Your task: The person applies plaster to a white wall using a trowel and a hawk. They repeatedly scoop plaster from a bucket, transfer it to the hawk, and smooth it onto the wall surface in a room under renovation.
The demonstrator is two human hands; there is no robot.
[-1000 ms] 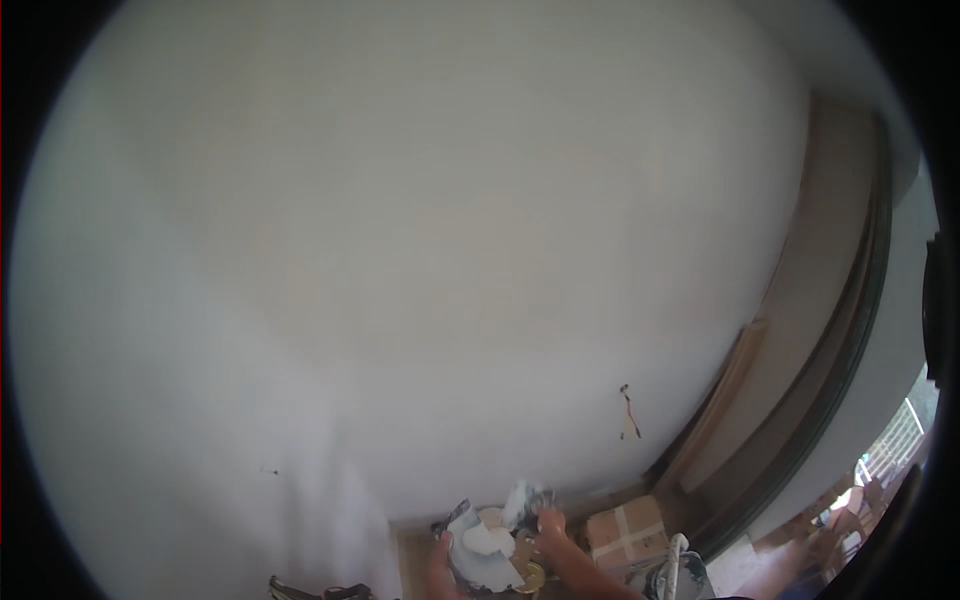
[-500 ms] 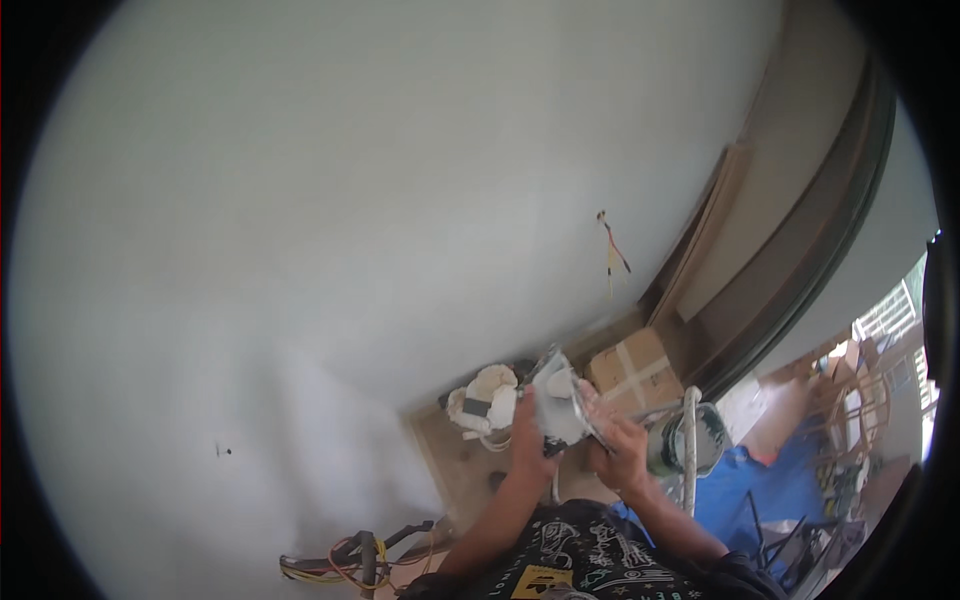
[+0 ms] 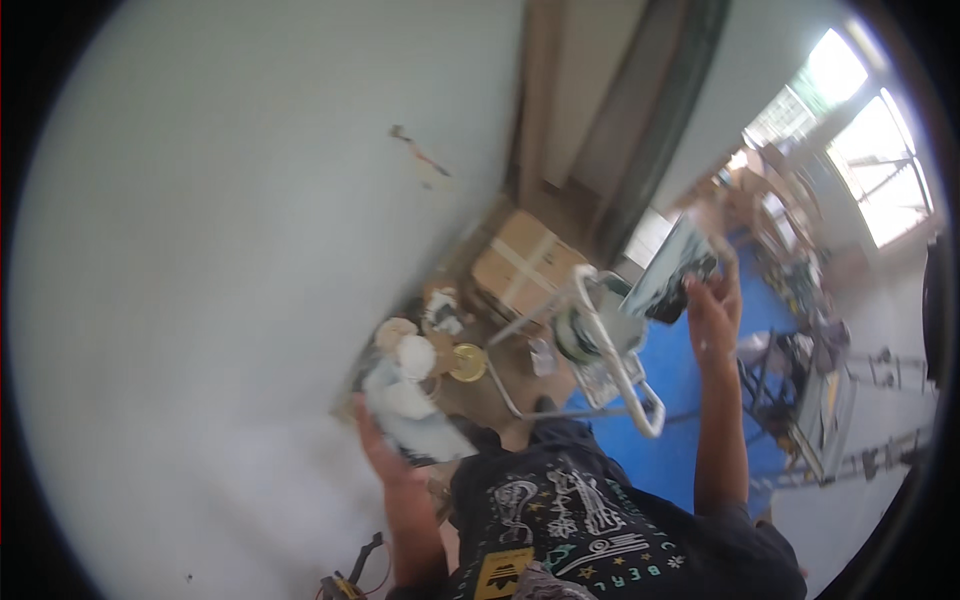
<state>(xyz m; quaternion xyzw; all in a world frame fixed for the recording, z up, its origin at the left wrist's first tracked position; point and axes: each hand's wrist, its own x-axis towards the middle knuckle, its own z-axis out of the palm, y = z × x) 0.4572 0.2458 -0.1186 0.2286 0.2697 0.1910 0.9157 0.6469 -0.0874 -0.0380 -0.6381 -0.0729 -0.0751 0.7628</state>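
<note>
My left hand (image 3: 388, 455), at the lower left, is closed on the edge of a flat metal plate (image 3: 435, 435) smeared with white putty; motion blurs it. Out to the right, my right hand (image 3: 713, 318) is closed around the dark handle of a wide putty knife (image 3: 668, 262), its broad blade coated pale. That blade is raised near the rim of a greenish bucket (image 3: 578, 338), which stands within a white tubular metal frame (image 3: 612, 365). From this angle the blade overlaps the bucket's surroundings, and I cannot tell whether they touch.
A taped cardboard box (image 3: 528, 265) sits by the wall corner. Near it are white round pieces (image 3: 416, 357) and a yellow disc (image 3: 468, 362). Wires stick out of the pale wall (image 3: 240, 200). Blue sheeting (image 3: 665, 400) covers floor at the right, with a dark folding stand (image 3: 770, 375) beyond.
My hands, close together before, are now wide apart. The right hand has carried the putty knife right toward the bucket; the left has moved left with the plate. The view has swung right.
</note>
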